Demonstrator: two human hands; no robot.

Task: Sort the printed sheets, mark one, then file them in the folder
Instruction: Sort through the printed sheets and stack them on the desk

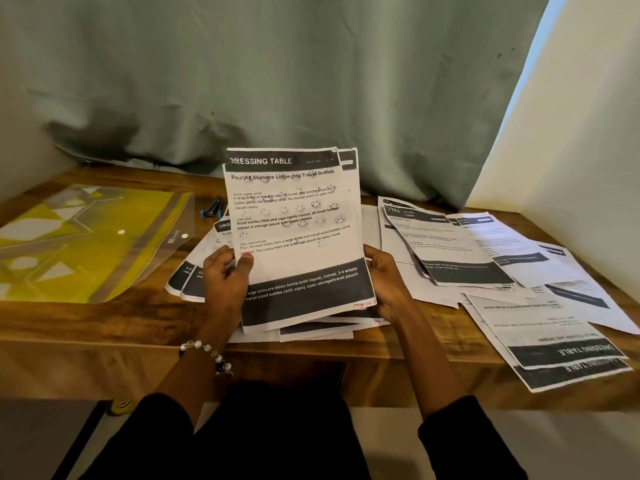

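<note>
I hold a small stack of printed sheets [294, 223] upright over the wooden table [104, 320]. The front page is headed "DRESSING TABLE" and has red handwriting at its lower right corner. My left hand [227, 275] grips the stack's left edge with the thumb on the front. On the opposite side my right hand [384, 282] holds the right edge near the bottom. More sheets lie flat under the stack. A yellow patterned plastic folder [83, 240] with snap buttons lies flat at the table's left.
Loose printed sheets [502, 265] are spread over the right half of the table, some hanging over the front edge. A blue and black pen or clip [212, 207] lies behind the folder. A grey-green curtain [277, 81] hangs behind; a white wall stands at right.
</note>
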